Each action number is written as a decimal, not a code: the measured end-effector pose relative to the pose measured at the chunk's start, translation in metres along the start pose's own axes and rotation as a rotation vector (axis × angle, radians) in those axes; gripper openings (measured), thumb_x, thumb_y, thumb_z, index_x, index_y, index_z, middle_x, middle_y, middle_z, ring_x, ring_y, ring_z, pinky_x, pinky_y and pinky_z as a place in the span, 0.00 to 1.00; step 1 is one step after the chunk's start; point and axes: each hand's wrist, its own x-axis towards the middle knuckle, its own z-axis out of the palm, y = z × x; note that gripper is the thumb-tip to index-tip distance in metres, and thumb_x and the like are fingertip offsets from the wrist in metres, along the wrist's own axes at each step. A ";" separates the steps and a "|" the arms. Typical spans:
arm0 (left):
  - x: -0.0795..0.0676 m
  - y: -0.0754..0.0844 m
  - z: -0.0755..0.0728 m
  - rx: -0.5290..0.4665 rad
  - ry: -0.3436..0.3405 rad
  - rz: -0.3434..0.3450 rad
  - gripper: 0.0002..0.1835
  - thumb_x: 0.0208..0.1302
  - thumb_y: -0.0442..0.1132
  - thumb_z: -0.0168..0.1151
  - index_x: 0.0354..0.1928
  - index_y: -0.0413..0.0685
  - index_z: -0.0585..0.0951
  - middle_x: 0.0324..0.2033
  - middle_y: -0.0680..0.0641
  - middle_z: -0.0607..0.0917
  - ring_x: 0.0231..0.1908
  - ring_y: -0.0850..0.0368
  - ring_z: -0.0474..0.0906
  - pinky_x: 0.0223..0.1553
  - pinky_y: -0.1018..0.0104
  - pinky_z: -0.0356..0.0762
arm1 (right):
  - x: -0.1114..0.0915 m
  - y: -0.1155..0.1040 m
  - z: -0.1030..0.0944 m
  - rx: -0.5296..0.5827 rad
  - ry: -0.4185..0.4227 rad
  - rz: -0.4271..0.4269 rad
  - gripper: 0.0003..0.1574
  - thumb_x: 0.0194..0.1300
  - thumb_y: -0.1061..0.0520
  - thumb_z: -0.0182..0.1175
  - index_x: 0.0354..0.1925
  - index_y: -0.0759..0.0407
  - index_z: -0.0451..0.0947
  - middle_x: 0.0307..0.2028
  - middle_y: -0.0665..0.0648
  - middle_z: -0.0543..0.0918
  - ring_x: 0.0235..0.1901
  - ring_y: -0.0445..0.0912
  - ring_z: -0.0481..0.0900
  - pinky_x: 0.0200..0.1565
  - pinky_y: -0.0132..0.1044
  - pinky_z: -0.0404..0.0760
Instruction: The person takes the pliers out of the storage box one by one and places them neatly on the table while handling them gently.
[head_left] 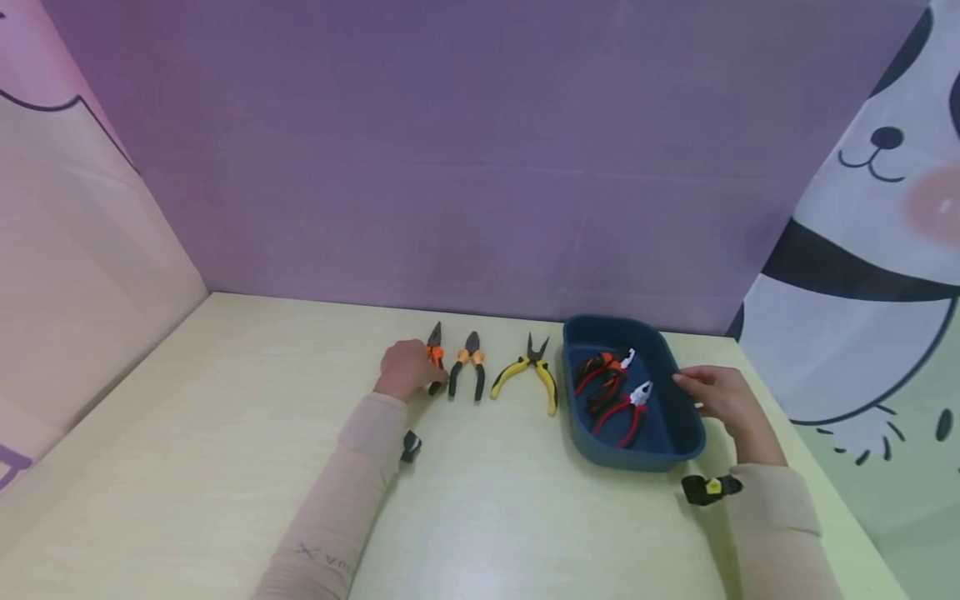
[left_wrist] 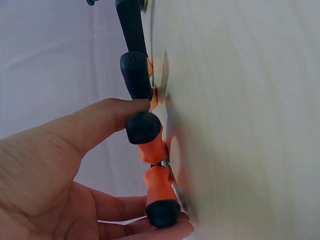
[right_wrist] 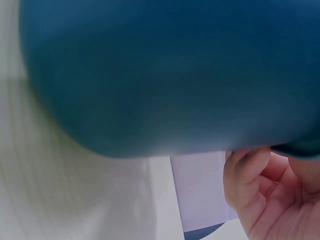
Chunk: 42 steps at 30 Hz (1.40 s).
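Note:
My left hand (head_left: 405,367) holds a pair of orange-and-black long-nose pliers (head_left: 435,352) by the handles, at the left end of a row. In the left wrist view the thumb lies on one handle (left_wrist: 145,130) and the fingers wrap the other. Just to their right lie diagonal cutters (head_left: 472,342) with orange-and-black handles, then yellow-handled long-nose pliers (head_left: 547,387) spread apart. Farther right, my right hand (head_left: 720,398) pinches the right rim of a blue bin (head_left: 622,460). Inside the bin lie red-and-black pliers (head_left: 637,398) and more orange-and-black pliers (head_left: 600,364), partly overlapping.
The pale table (head_left: 487,508) meets a purple cloth backdrop (head_left: 390,208) right behind the tools and bin. A cloth with a panda print (head_left: 840,333) hangs along the right side, and a light panel (head_left: 82,250) stands at left.

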 end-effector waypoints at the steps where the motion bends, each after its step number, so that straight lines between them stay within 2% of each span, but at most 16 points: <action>1: 0.000 0.000 0.000 0.000 -0.001 0.002 0.23 0.50 0.53 0.70 0.36 0.41 0.79 0.28 0.47 0.80 0.28 0.56 0.73 0.23 0.69 0.68 | 0.000 0.000 0.000 -0.001 0.000 0.001 0.32 0.69 0.50 0.53 0.56 0.78 0.68 0.40 0.59 0.84 0.30 0.34 0.77 0.33 0.35 0.81; 13: 0.002 -0.002 0.000 -0.016 -0.013 0.007 0.23 0.50 0.54 0.70 0.36 0.42 0.78 0.29 0.47 0.79 0.29 0.55 0.72 0.26 0.68 0.69 | 0.001 0.001 0.000 -0.006 0.011 -0.001 0.32 0.69 0.50 0.53 0.56 0.77 0.69 0.39 0.61 0.84 0.30 0.36 0.77 0.33 0.36 0.82; 20: -0.001 -0.002 -0.002 -0.007 -0.032 0.005 0.22 0.51 0.53 0.69 0.36 0.41 0.78 0.28 0.47 0.79 0.28 0.55 0.72 0.26 0.68 0.70 | 0.001 0.000 0.000 0.024 0.019 0.001 0.32 0.68 0.49 0.55 0.54 0.78 0.69 0.35 0.56 0.84 0.28 0.35 0.77 0.31 0.35 0.81; 29: -0.005 -0.001 -0.006 0.019 -0.023 0.021 0.21 0.55 0.55 0.66 0.33 0.43 0.77 0.26 0.48 0.77 0.25 0.57 0.71 0.23 0.68 0.65 | 0.002 0.000 0.000 -0.008 0.003 -0.006 0.32 0.69 0.49 0.52 0.56 0.77 0.68 0.39 0.58 0.84 0.29 0.34 0.77 0.32 0.35 0.81; 37: -0.008 0.002 -0.014 0.039 -0.016 0.015 0.23 0.57 0.56 0.63 0.39 0.41 0.77 0.29 0.47 0.78 0.27 0.56 0.71 0.23 0.68 0.67 | 0.001 -0.001 -0.001 -0.030 0.000 0.002 0.32 0.70 0.48 0.51 0.57 0.76 0.68 0.45 0.67 0.82 0.32 0.37 0.78 0.35 0.37 0.82; 42: -0.010 0.004 -0.018 0.020 -0.014 0.011 0.22 0.58 0.56 0.63 0.37 0.42 0.77 0.29 0.47 0.77 0.27 0.56 0.71 0.23 0.68 0.66 | 0.000 -0.002 -0.001 -0.017 -0.003 0.005 0.33 0.70 0.48 0.52 0.57 0.77 0.68 0.43 0.64 0.83 0.31 0.35 0.77 0.34 0.36 0.81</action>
